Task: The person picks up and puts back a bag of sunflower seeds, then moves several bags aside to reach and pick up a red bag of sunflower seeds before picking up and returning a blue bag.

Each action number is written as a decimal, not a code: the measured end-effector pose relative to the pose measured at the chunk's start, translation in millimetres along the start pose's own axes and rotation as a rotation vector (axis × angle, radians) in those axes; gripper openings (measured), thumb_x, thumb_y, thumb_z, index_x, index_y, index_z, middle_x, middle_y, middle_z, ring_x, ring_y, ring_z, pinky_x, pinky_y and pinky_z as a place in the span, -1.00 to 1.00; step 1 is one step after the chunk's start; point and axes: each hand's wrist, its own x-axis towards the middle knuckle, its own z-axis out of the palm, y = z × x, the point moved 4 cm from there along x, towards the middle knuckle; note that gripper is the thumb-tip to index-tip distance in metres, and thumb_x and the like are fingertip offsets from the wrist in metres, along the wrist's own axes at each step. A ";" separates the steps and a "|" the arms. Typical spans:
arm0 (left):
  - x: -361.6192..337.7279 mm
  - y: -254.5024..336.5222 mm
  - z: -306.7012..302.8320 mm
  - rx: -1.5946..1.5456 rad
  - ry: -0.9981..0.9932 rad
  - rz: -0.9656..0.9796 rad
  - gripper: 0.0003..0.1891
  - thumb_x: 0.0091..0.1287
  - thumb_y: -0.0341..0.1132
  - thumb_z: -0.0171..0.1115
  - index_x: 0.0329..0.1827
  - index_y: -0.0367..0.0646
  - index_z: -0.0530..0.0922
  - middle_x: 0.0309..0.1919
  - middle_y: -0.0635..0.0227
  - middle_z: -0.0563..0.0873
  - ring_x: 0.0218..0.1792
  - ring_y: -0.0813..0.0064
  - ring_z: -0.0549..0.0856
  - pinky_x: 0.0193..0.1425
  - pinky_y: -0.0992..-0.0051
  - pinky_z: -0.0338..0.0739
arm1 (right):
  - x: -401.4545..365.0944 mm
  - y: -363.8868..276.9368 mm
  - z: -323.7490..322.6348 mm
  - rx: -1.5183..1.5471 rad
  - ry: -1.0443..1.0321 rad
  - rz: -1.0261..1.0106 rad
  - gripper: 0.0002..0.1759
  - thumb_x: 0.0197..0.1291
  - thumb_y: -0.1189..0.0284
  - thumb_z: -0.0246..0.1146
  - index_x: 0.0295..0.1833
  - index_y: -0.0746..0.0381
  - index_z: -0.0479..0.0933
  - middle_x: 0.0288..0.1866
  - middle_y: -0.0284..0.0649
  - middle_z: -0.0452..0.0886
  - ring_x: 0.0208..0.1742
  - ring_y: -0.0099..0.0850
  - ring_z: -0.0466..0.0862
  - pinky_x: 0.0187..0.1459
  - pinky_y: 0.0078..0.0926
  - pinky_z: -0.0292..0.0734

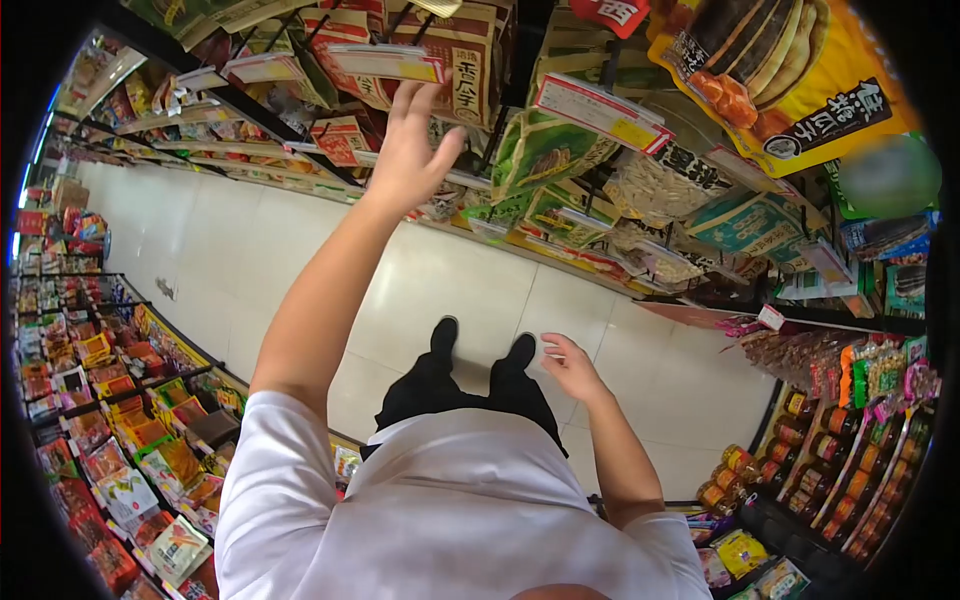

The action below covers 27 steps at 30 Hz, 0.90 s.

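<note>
My left hand (412, 150) is raised at the hanging rack, its thumb spread from the fingers and nothing showing in its grip. Its fingertips are right at the lower edge of a price tag (385, 63). Beside them hangs a brown seed bag (468, 80) with dark lettering, and a small red bag (340, 140) is left of the wrist. A green snack bag (545, 152) hangs to the right of this hand. Lower down, my right hand (572, 367) hangs over the floor near my shoe, fingers loosely apart, holding nothing.
A large yellow seed bag (800, 70) juts out at the upper right. Shelves of packaged snacks (130, 430) line the left side behind me. At the right stand rows of jars (835, 450). Pale floor tiles (270, 250) run along the aisle.
</note>
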 end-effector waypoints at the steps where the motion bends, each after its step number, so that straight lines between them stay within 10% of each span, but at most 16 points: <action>1: 12.5 -12.6 5.9 -0.005 -0.004 0.014 -0.33 0.49 -0.30 0.26 0.62 -0.23 0.25 0.50 -0.04 0.43 0.55 -0.01 0.37 0.58 0.13 0.28 | -2.3 2.6 1.3 0.002 0.070 -0.036 -0.49 0.43 0.41 0.33 0.44 0.23 0.49 0.31 -0.08 0.66 0.27 -0.26 0.68 0.17 -0.31 0.67; 8: 53.7 -52.9 9.9 -0.026 0.110 0.014 -0.10 0.36 -0.18 0.44 0.63 -0.36 0.13 0.43 -0.20 0.43 0.44 -0.11 0.45 0.53 0.12 0.33 | -12.9 25.7 60.6 0.237 0.280 0.042 -0.53 0.44 0.43 0.31 0.41 0.27 0.50 0.28 -0.13 0.68 0.21 -0.30 0.70 0.21 -0.35 0.62; 10: 56.3 -59.4 15.2 -0.285 0.101 -0.008 -0.26 0.26 0.06 0.53 0.38 -0.24 0.54 0.60 -0.20 0.25 0.56 -0.21 0.29 0.62 0.02 0.22 | -9.2 11.4 84.7 0.299 0.274 0.067 -0.53 0.45 0.44 0.29 0.41 0.27 0.50 0.28 -0.15 0.67 0.22 -0.31 0.70 0.22 -0.35 0.61; 16: 67.8 -79.3 21.6 -0.143 -0.242 -0.146 -0.05 0.22 -0.04 0.60 0.61 -0.25 0.33 0.71 -0.10 0.08 0.57 0.04 0.40 0.57 0.30 0.36 | 36.8 -231.5 84.1 0.220 0.298 -0.609 -0.18 0.47 0.44 0.26 0.71 0.23 0.04 0.73 -0.05 0.17 0.68 -0.10 0.29 0.55 -0.10 0.36; 18: 62.2 -72.8 8.8 -0.320 -0.112 -0.038 -0.44 0.33 -0.15 0.53 0.27 -0.31 0.58 0.01 0.08 0.79 0.02 0.21 0.74 0.22 0.25 0.57 | 58.6 -306.2 69.8 0.098 0.476 -0.782 -0.08 0.47 0.40 0.27 0.74 0.26 -0.11 0.79 0.03 0.00 0.76 -0.02 0.11 0.62 0.00 0.23; 20: 62.9 -101.3 22.7 -0.354 -0.188 -0.031 -0.46 0.34 -0.24 0.52 0.29 -0.33 0.55 0.08 0.06 0.76 0.08 0.22 0.72 0.27 0.25 0.54 | 97.0 -344.3 53.8 0.162 0.671 -0.838 0.02 0.42 0.33 0.33 0.74 0.31 -0.16 0.79 0.11 -0.07 0.77 0.01 0.05 0.64 -0.04 0.18; 22: 62.8 -83.3 -0.1 -0.361 -0.196 -0.028 0.01 0.29 -0.30 0.51 0.71 -0.29 0.05 0.57 -0.04 0.34 0.54 0.14 0.41 0.58 0.34 0.31 | 132.7 -368.0 35.1 0.213 0.840 -0.759 0.12 0.30 0.38 0.44 0.75 0.27 -0.17 0.70 0.09 0.16 0.66 -0.07 0.27 0.61 -0.13 0.19; 27: 55.8 -107.3 -9.4 -0.458 -0.262 0.007 -0.26 0.63 -0.25 0.16 0.74 -0.24 0.02 0.64 0.00 0.29 0.63 0.20 0.28 0.69 0.37 0.08 | 179.1 -398.4 8.8 0.175 0.933 -0.716 0.28 0.06 0.28 0.62 0.73 0.24 -0.09 0.60 0.12 0.29 0.56 -0.03 0.41 0.53 -0.17 0.36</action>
